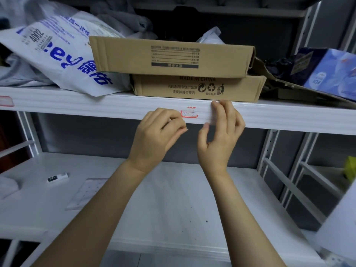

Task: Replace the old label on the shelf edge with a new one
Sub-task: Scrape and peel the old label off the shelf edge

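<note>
A small white paper label with a red border and handwritten marks [189,113] is stuck on the white metal shelf edge [96,106], and it sits between the two hands. The left hand [159,130] is just beside it on the left, fingers curled in and thumb pressed to the fingertips; whether it pinches anything I cannot tell. The right hand [221,128] grips the edge just right of the label, with the fingertips hooked over the top lip and the thumb under the bottom one.

Directly above the label, two flat brown cardboard boxes are stacked. The lower brown box with recycling marks [198,87] reaches the shelf's front lip, close to the right fingertips, and the upper brown box with a printed form [173,56] lies on it. A white plastic courier bag with blue lettering [57,54] slumps to the left, and a blue printed carton [331,70] leans at the right. Another red-bordered label [5,101] is on the edge far left. On the lower white shelf [173,199] lie a small black-and-white tag [57,177] and a pale sheet [86,191].
</note>
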